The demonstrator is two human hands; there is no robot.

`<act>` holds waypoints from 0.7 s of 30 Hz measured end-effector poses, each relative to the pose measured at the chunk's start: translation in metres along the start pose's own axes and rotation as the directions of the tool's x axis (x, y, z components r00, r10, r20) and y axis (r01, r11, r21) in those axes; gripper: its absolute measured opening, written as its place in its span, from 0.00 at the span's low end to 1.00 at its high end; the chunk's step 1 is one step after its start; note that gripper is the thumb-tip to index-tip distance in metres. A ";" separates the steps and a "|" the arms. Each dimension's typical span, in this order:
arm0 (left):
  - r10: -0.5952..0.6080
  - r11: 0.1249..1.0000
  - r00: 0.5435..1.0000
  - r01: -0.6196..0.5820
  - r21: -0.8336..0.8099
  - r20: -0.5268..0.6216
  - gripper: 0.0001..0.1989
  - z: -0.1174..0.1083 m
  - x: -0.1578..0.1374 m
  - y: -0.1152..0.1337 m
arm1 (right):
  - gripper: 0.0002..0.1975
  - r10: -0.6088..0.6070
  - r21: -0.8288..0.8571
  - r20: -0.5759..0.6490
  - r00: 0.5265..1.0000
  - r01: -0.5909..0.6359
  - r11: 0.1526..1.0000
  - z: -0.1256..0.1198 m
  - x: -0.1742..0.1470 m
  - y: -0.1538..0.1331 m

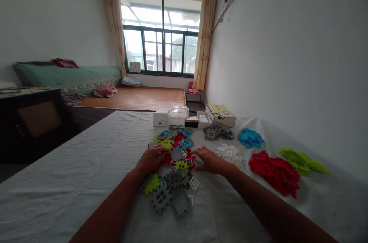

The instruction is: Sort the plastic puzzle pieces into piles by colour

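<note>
1. Left hand (151,157) rests palm-down on the left side of the mixed pile of plastic tiles (172,166); fingers curled over a yellow-green tile (166,144). Cannot tell whether that grip is closed on a piece or only pressing on it.
2. Right hand (207,158) lies flat at the pile's right edge, fingers spread and pointing left, touching red tiles; grip released, nothing held.
3. The mixed pile sits between and under both hands, spilling toward the person: grey, red, blue, yellow-green and white notched squares on the white sheet (86,166).
4. Just right of the right hand: a small heap of white tiles (230,155), touching near the wrist.
5. Farther right of that hand, sorted heaps, well apart from each other: red heap (274,173), green heap (301,160), blue heap (250,138), grey heap (218,132) beyond.
6. Beyond both hands, a row of containers: white box (160,117), closed; clear plastic tub (178,115), contents not discernible; open small box (204,119), showing a white inside; yellow cardboard box (221,115), closed.
</note>
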State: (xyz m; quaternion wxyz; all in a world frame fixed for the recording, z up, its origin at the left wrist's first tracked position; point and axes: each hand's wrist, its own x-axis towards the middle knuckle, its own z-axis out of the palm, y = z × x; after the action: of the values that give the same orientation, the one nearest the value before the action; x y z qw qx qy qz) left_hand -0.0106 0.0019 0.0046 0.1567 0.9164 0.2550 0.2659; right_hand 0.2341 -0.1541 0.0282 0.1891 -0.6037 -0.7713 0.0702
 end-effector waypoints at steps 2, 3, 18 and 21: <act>-0.001 1.000 1.000 0.001 0.002 -0.006 0.12 0.000 0.000 0.000 | 0.22 0.006 0.074 0.047 0.999 -0.009 0.997 0.005 0.013 0.008; -0.003 1.000 1.000 0.003 0.004 -0.008 0.12 0.000 0.000 -0.001 | 0.19 0.004 0.111 0.051 0.999 -0.010 0.994 0.006 0.017 0.012; 0.016 1.000 1.000 -0.016 0.021 -0.008 0.12 0.006 0.004 -0.008 | 0.15 0.071 0.360 -0.040 0.997 -0.052 0.931 0.021 0.003 -0.003; 0.017 1.000 1.000 -0.017 0.011 -0.006 0.12 0.005 0.003 -0.007 | 0.14 0.092 0.379 -0.091 0.992 -0.051 0.924 0.018 0.001 0.001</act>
State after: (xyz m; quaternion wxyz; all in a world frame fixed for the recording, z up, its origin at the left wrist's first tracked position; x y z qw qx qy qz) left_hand -0.0085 0.0087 -0.0009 0.1488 0.9184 0.2492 0.2687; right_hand 0.2279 -0.1503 0.0113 0.3394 -0.5870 -0.7097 0.1911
